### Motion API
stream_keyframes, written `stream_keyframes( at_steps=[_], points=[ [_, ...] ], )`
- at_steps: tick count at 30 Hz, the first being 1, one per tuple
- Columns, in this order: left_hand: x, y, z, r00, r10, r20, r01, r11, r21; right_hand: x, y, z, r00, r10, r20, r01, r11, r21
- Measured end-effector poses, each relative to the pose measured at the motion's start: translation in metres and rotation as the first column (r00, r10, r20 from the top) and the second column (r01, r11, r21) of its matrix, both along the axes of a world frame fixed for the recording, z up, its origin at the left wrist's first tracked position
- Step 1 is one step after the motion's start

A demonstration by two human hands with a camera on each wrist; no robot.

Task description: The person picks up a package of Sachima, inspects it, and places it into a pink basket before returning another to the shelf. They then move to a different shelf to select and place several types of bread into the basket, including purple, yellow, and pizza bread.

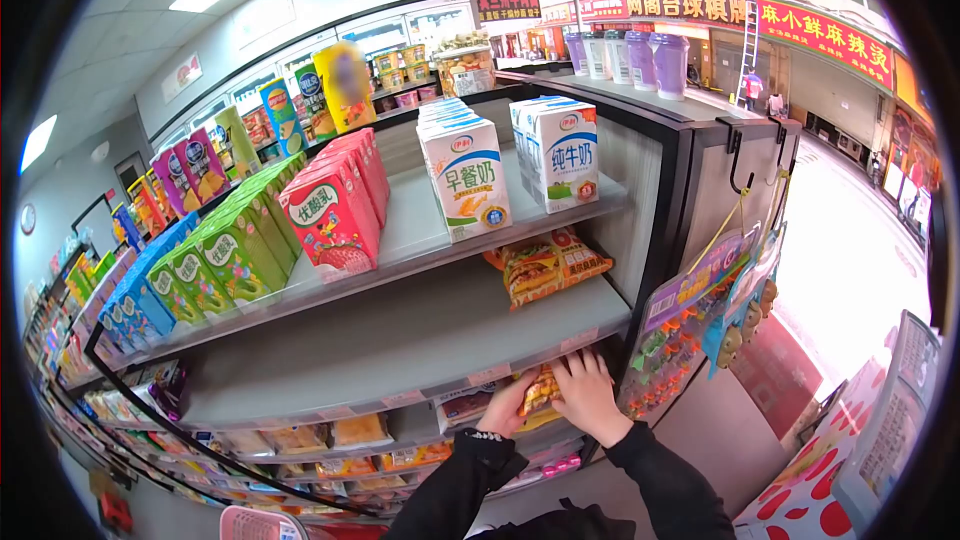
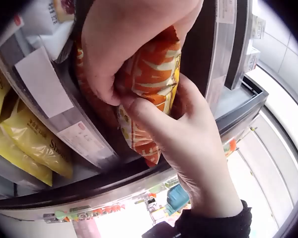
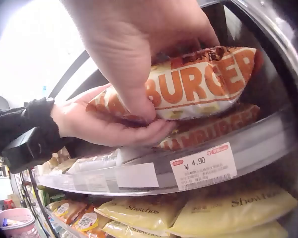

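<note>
Both hands hold an orange-and-white hamburger bread pack (image 3: pixel 201 84) at the front of a lower shelf. In the right wrist view, my left hand (image 3: pixel 114 124) lies under the pack, palm up. My right hand (image 3: pixel 134 44) reaches down from above, its thumb against the printed front. The left wrist view shows my left hand (image 2: pixel 134 39) curled round one end of the pack, while my right hand (image 2: pixel 188 134) grips its other side. Another hamburger pack (image 3: pixel 223 126) lies behind and below the held one, partly hidden by the price strip.
An orange burger pack (image 1: pixel 555 265) lies on the shelf (image 1: pixel 400 345) above my hands. Milk cartons (image 1: pixel 465 180) and drink boxes (image 1: pixel 335 205) stand higher up. Yellow bread bags (image 3: pixel 233 208) fill the shelf below. Hanging toy packs (image 1: pixel 665 350) are on the right end panel.
</note>
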State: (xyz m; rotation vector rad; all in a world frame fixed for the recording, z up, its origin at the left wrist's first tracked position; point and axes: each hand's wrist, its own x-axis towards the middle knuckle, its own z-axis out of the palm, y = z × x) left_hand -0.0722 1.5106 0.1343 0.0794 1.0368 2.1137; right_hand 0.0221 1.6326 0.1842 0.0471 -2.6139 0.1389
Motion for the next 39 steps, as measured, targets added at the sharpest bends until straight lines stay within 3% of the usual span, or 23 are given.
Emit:
stream_keyframes(
  at_steps=[2,5,8,12,17,21,25,27,30,34,39],
  points=[
    [0.019,-0.01,0.013,0.992,0.06,-0.109,-0.065,0.997,-0.046,0.017,-0.005,0.007,0.998,0.056,0.028,-0.054,0.997,-0.062],
    [0.047,-0.044,0.026,0.996,-0.004,-0.089,-0.012,0.984,-0.178,0.055,-0.014,0.02,0.982,0.16,0.101,-0.147,0.981,-0.13],
    [0.072,-0.084,0.022,0.999,0.024,-0.047,-0.032,0.985,-0.172,0.084,-0.012,0.024,0.939,0.304,0.159,-0.27,0.94,-0.207],
    [0.098,-0.127,0.037,0.988,-0.131,-0.082,0.114,0.976,-0.185,0.105,-0.012,0.035,0.869,0.476,0.139,-0.401,0.84,-0.365],
    [0.104,-0.13,0.078,0.961,-0.101,-0.257,0.09,0.995,-0.054,0.11,-0.015,0.083,0.878,0.479,0.004,-0.462,0.849,-0.257],
    [0.07,-0.105,0.142,0.887,-0.09,-0.454,0.06,0.995,-0.08,0.089,-0.01,0.113,0.933,0.287,-0.217,-0.32,0.938,-0.134],
    [0.022,-0.066,0.182,0.908,-0.102,-0.406,0.108,0.994,-0.007,0.05,-0.005,0.123,0.923,0.158,-0.352,-0.194,0.978,-0.071],
    [0.001,-0.048,0.188,0.904,-0.047,-0.426,0.01,0.996,-0.09,0.032,-0.004,0.124,0.915,0.109,-0.39,-0.137,0.989,-0.046],
    [-0.011,-0.026,0.195,0.889,-0.042,-0.457,0.034,0.999,-0.024,0.015,-0.004,0.123,0.91,0.012,-0.413,-0.064,0.992,-0.113],
    [-0.037,-0.004,0.191,0.889,-0.012,-0.457,-0.023,0.997,-0.072,0.005,-0.001,0.115,0.928,-0.051,-0.369,-0.015,0.985,-0.174],
    [-0.064,0.017,0.188,0.907,0.014,-0.421,-0.016,1.0,0.0,-0.018,-0.002,0.111,0.925,-0.167,-0.34,0.117,0.98,-0.163]
  ],
)
